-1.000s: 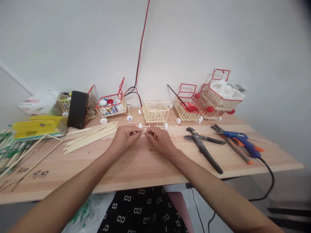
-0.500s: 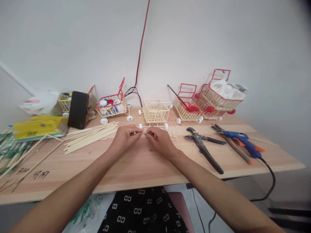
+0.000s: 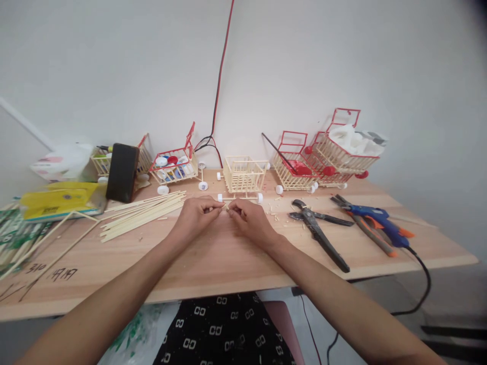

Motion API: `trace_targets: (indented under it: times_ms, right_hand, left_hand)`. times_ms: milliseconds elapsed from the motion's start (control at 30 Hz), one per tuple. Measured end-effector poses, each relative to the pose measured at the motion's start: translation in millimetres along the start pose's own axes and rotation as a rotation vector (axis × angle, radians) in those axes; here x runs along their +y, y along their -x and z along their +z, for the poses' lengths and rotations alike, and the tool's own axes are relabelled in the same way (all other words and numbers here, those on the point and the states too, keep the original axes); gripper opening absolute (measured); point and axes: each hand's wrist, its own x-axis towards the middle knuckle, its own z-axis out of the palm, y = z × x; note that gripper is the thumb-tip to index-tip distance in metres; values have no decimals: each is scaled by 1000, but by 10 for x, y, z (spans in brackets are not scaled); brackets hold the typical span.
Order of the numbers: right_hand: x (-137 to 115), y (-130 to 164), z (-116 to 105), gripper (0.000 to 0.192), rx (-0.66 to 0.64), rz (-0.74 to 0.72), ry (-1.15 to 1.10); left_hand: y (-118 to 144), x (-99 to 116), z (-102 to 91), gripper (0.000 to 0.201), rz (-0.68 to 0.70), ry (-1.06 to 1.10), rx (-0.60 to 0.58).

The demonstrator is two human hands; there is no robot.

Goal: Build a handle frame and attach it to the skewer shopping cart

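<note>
My left hand (image 3: 197, 215) and my right hand (image 3: 249, 218) meet over the middle of the wooden table, thumbs and forefingers pinched. Between their fingertips is a tiny pale piece of wooden stick (image 3: 225, 207), mostly covered by the fingers. Just behind the hands stands a small unpainted cart (image 3: 245, 175) made of sticks, with white wheels. Left of my left hand lies a bundle of thin wooden sticks (image 3: 142, 215). Short cut-off bits (image 3: 276, 213) are scattered to the right of my right hand.
Black cutters (image 3: 321, 233), grey-and-orange pliers (image 3: 373, 233) and a blue glue gun (image 3: 380, 220) with a cord lie at right. Red-trimmed carts (image 3: 294, 162) line the wall. At left are a phone (image 3: 122, 172), a yellow packet (image 3: 63, 200) and stick packs (image 3: 19, 235).
</note>
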Motion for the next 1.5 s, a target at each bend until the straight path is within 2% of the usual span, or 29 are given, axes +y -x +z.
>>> trace_targets:
  times_ms: [300, 567, 767, 933, 1100, 1267, 1500]
  right_hand:
    - [16, -3, 5, 11, 2, -13, 8]
    - [-4, -11, 4, 16, 34, 12, -44]
    - [13, -19, 1, 25, 54, 19, -80]
    - [15, -31, -13, 27, 103, 20, -68]
    - [21, -40, -10, 25, 112, 7, -46]
    - [21, -26, 19, 17, 91, -21, -32]
    - [-45, -13, 54, 10, 38, -26, -84]
  left_hand:
    - [2, 15, 0, 20, -9, 7, 19]
    - [-15, 28, -27, 15, -115, 2, 39]
    - [-27, 44, -49, 21, -203, 74, 94]
    - [-53, 79, -94, 20, -364, 338, 142]
    - [-57, 46, -116, 25, -540, 679, 111]
    - [-69, 69, -103, 25, -529, 942, 67]
    - [-84, 35, -50, 1, -554, 1336, 92]
